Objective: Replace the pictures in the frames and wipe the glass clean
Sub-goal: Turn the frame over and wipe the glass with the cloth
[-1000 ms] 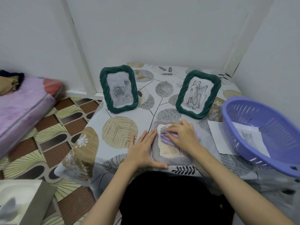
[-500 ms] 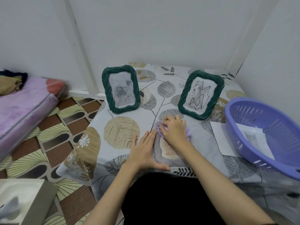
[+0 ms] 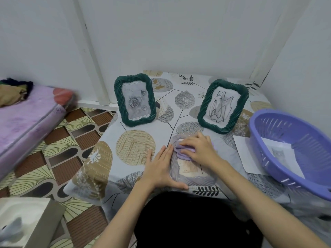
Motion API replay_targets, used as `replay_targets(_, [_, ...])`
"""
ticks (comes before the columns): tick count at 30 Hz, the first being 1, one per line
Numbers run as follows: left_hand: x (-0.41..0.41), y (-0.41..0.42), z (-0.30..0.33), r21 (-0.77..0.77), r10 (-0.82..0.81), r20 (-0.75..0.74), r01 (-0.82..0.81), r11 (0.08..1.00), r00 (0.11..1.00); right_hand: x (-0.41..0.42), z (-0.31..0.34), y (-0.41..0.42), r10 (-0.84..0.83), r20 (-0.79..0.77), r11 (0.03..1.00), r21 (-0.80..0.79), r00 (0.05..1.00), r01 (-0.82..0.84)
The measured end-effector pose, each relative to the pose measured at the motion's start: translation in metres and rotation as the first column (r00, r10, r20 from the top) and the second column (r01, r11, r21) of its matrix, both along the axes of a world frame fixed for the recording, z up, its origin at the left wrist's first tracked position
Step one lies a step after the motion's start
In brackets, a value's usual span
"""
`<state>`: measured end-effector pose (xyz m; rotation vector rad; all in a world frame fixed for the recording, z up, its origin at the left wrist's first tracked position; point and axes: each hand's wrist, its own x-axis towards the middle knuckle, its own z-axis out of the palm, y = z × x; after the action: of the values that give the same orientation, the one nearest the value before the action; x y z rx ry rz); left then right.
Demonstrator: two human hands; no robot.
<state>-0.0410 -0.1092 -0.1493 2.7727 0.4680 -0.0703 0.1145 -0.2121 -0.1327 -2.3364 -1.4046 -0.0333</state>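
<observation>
Picture frame (image 3: 192,171), pale grey with a ribbed border, lies flat on the patterned table (image 3: 134,147) close to the near edge, directly in front of the person. The right hand (image 3: 200,149) presses a crumpled lilac cloth (image 3: 182,151) onto the far end of its glass, fingers curved over the cloth and holding it. The left hand (image 3: 161,169) lies flat with straight fingers against the frame's left side, thumb along its near corner, steadying it and gripping nothing.

Two dark green frames stand upright farther back, well apart: one with a rose print (image 3: 135,102), one with a line drawing (image 3: 223,106). A purple basket (image 3: 286,149) at the right holds a loose sheet (the print on it is too blurred to name).

The flat frame is probably light and rigid, its glass smooth, slippery and breakable. It seems best held by the ribbed border on opposite sides, with wiping pressure kept gentle.
</observation>
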Motion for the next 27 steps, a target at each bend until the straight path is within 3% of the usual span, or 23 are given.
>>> replay_targets(5, [0.002,0.002,-0.003,0.024,0.005,0.009,-0.006,1.0,1.0,-0.002,-0.004,0.018,-0.136,0.005,0.99,0.045,0.991,0.136])
replay_targets(12, [0.001,0.002,-0.003,0.0,-0.002,-0.003,0.002,1.0,1.0,-0.002,-0.001,-0.025,0.124,-0.024,0.991,-0.044,0.992,-0.125])
replay_targets(17, [0.001,0.001,-0.003,0.013,0.004,0.006,-0.004,1.0,1.0,-0.011,-0.002,0.0,-0.102,0.032,0.995,0.003,0.994,0.102])
replay_targets(21, [0.002,0.002,-0.003,0.013,0.008,0.002,-0.008,1.0,1.0,-0.03,-0.008,-0.022,0.083,0.011,0.995,0.047,0.996,-0.084])
replay_targets(24, [0.002,0.0,0.0,-0.003,0.004,-0.016,-0.005,1.0,1.0,-0.026,-0.009,-0.054,0.234,0.099,0.97,0.036,0.967,-0.239])
replay_targets(27, [0.001,0.0,0.001,-0.01,0.007,-0.013,-0.007,1.0,1.0,-0.013,-0.002,-0.048,0.142,0.084,0.988,0.042,0.986,-0.146])
